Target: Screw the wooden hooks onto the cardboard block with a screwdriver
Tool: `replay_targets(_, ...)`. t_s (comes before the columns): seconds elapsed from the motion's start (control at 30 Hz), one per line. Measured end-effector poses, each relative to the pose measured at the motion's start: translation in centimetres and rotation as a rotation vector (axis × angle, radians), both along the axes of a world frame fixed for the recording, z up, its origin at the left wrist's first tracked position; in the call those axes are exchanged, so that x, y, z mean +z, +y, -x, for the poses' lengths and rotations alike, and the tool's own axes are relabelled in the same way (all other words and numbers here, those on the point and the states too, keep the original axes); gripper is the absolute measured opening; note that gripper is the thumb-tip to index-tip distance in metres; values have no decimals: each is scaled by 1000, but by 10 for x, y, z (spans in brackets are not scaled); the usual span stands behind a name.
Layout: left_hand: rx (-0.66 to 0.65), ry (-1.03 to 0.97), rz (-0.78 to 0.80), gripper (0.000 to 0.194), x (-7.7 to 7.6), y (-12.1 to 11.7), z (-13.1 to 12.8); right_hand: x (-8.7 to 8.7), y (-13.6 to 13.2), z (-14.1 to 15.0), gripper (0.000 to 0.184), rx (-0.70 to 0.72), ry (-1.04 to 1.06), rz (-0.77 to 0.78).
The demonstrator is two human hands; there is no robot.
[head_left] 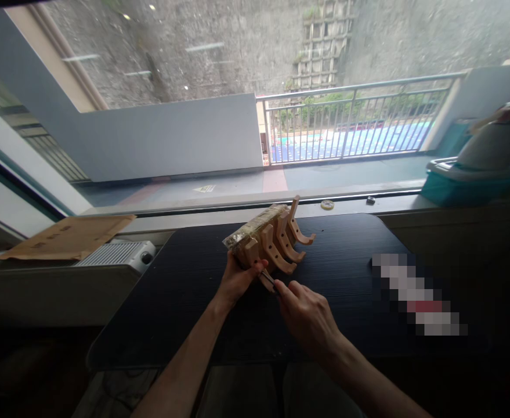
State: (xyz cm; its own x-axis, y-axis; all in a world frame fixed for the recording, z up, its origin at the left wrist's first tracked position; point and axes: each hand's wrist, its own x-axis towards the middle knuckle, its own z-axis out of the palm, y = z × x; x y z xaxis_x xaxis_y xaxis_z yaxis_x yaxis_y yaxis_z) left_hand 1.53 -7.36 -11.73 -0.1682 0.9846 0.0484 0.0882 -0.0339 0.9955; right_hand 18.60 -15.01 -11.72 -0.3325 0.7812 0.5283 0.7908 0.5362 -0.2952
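Observation:
A wooden hook rack [276, 249] is tilted above the dark table, with several curved pale hooks along its near side. Clear, crinkled plastic film [261, 223] covers its board. My left hand [236, 280] is closed around the rack's near end, the thumb lying by the nearest hook [252, 251]. In my closed right hand [304, 307] is a screwdriver [268, 277]; only its thin shaft shows, the handle being hidden by my fingers. Its tip points to the lower part of that nearest hook, beside my left thumb. Whether it sits in a screw is too small to tell.
The black table [172, 302] stands against a window sill. On the sill are a roll of tape [327, 205], a small dark object [370, 200] and a teal box [459, 183]. A brown envelope [67, 235] lies over a white slatted unit [118, 253]. A blurred-out item [415, 293] lies at right.

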Motion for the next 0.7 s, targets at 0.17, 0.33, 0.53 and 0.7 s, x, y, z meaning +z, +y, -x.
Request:
replay_targets(0.17,69,-10,-57,53,-6,3,-3,-9,3,7,33,44,242,141)
replay_targets(0.33,74,50,-139,57,-17,2,-3,-23,1,22,42,-152,482,258)
replay_targets(0.53,129,61,-140,58,-19,2,-6,2,2,2,29,-122,322,268)
replay_targets(0.7,188,104,-94,57,-14,-1,-8,10,0,-4,45,72,-99,97)
